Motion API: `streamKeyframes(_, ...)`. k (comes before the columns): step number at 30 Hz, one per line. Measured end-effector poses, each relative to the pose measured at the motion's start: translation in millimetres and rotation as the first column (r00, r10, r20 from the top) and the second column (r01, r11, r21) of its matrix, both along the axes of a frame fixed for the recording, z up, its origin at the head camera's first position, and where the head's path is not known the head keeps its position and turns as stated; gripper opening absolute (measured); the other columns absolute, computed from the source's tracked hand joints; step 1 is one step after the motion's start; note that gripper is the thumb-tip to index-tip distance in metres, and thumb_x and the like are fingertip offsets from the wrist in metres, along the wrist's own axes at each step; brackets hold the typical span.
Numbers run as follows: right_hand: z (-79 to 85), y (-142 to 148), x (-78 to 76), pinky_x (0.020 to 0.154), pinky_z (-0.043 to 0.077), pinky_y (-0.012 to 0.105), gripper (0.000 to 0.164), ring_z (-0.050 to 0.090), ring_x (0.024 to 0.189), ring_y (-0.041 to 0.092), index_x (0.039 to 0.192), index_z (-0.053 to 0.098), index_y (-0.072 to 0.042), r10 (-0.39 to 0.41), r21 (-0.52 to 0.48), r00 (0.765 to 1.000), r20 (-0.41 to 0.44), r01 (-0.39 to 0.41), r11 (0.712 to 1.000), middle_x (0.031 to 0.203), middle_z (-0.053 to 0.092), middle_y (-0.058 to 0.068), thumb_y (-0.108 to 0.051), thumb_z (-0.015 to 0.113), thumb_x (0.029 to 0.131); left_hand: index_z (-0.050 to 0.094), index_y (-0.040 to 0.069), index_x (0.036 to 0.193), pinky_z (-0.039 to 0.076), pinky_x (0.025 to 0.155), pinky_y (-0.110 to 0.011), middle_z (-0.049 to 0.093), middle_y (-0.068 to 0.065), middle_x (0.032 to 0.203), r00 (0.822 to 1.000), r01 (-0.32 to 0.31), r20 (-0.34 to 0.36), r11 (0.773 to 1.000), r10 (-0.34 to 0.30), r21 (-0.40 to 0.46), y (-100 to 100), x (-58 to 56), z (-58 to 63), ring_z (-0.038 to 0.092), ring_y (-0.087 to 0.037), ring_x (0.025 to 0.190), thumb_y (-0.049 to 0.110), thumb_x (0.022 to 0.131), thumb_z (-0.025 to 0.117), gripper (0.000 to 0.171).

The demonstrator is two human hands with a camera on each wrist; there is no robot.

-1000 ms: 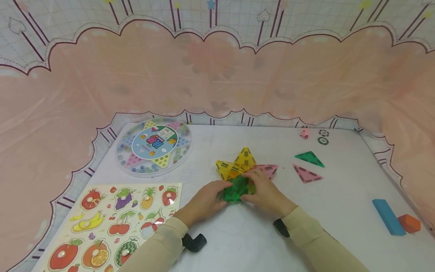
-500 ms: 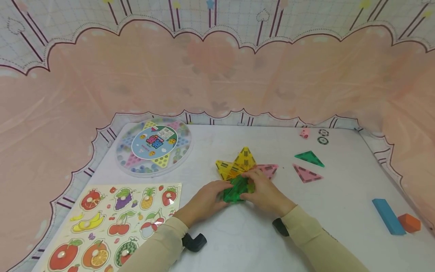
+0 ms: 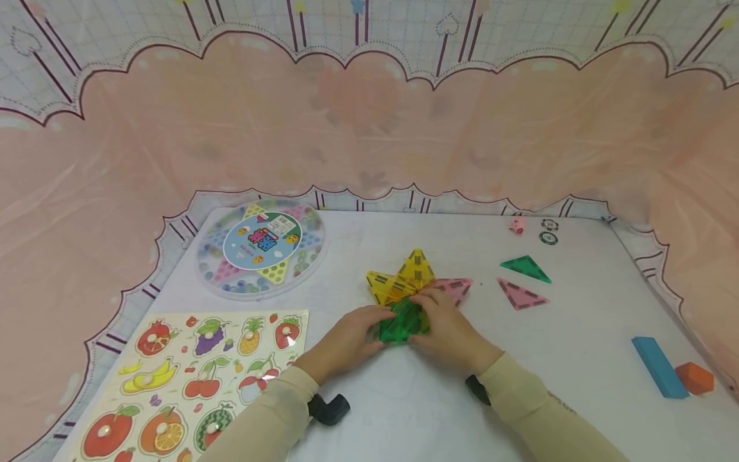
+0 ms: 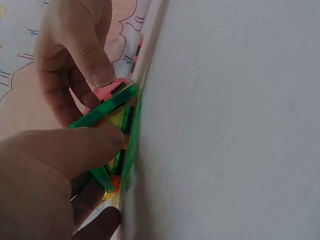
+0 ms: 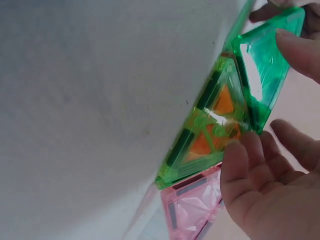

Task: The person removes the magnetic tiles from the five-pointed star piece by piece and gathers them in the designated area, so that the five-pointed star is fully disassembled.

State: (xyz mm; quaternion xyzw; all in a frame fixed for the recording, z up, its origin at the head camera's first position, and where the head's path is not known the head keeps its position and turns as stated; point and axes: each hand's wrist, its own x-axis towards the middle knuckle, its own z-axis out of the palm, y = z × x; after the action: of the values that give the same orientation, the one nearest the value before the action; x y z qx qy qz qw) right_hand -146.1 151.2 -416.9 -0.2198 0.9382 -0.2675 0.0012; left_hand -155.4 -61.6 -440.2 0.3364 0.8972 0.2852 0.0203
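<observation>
At the table's middle, both hands work at a star-like build of translucent magnetic tiles. My left hand (image 3: 349, 337) pinches a green magnetic tile (image 5: 262, 65), its thumb (image 4: 100, 142) on the near side and fingers beneath. My right hand (image 3: 453, 327) has its fingertips at a yellow-green triangular tile (image 5: 205, 125) beside the green one; its thumb stands apart from the tiles in the left wrist view. Two yellow pointed tiles (image 3: 417, 269) rise at the back of the build, and a pink tile (image 3: 456, 289) sticks out on the right, partly behind the right hand.
A loose green triangle (image 3: 526, 268) and a pink triangle (image 3: 521, 295) lie to the right. Farther right are a blue block (image 3: 660, 367) and an orange block (image 3: 695, 378). A fruit puzzle board (image 3: 222, 385) and a round game box (image 3: 262, 250) occupy the left side.
The right thumb has shifted slightly down, off the green tile's face. The left hand and the tile build stay nearly where they were.
</observation>
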Motion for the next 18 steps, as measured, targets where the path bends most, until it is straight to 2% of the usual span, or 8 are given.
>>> streamKeyframes(7, -3.1, -4.0, 1.4, 0.094, 0.036, 0.039, 0.068, 0.037, 0.114, 0.024, 0.122, 0.048, 0.001, -0.004, 0.076, 0.997, -0.077, 0.009, 0.997, 0.123, 0.039, 0.010, -0.029, 0.077, 0.068, 0.051, 0.016, 0.124, 0.032, 0.097, -0.031, 0.049, 0.001, 0.126, 1.000, -0.003, 0.023, 1.000, 0.003, -0.006, -0.8, -1.8, -1.1, 0.041, -0.013, 0.118, 0.023, 0.080, 0.067, 0.047)
streamKeyframes(12, -6.3, -6.0, 0.9, 0.094, 0.036, 0.038, 0.071, 0.039, 0.110, 0.024, 0.121, 0.048, 0.003, 0.022, 0.151, 0.988, -0.150, 0.001, 0.988, 0.120, 0.040, 0.011, -0.031, 0.078, 0.067, 0.052, 0.016, 0.124, 0.033, 0.096, -0.031, 0.049, 0.001, 0.125, 0.999, -0.012, 0.040, 1.000, 0.012, 0.009, -0.8, -2.4, -1.2, 0.042, -0.013, 0.117, 0.022, 0.080, 0.068, 0.047)
streamKeyframes(18, -6.4, -7.3, 1.5, 0.093, 0.036, 0.037, 0.068, 0.041, 0.108, 0.023, 0.116, 0.049, 0.001, 0.021, 0.161, 0.984, -0.176, 0.008, 0.987, 0.116, 0.041, 0.009, -0.030, 0.080, 0.064, 0.052, 0.016, 0.124, 0.033, 0.096, -0.030, 0.050, 0.002, 0.125, 0.998, -0.014, 0.053, 1.000, 0.013, 0.017, -1.1, -2.0, -2.0, 0.043, -0.013, 0.116, 0.022, 0.079, 0.068, 0.047)
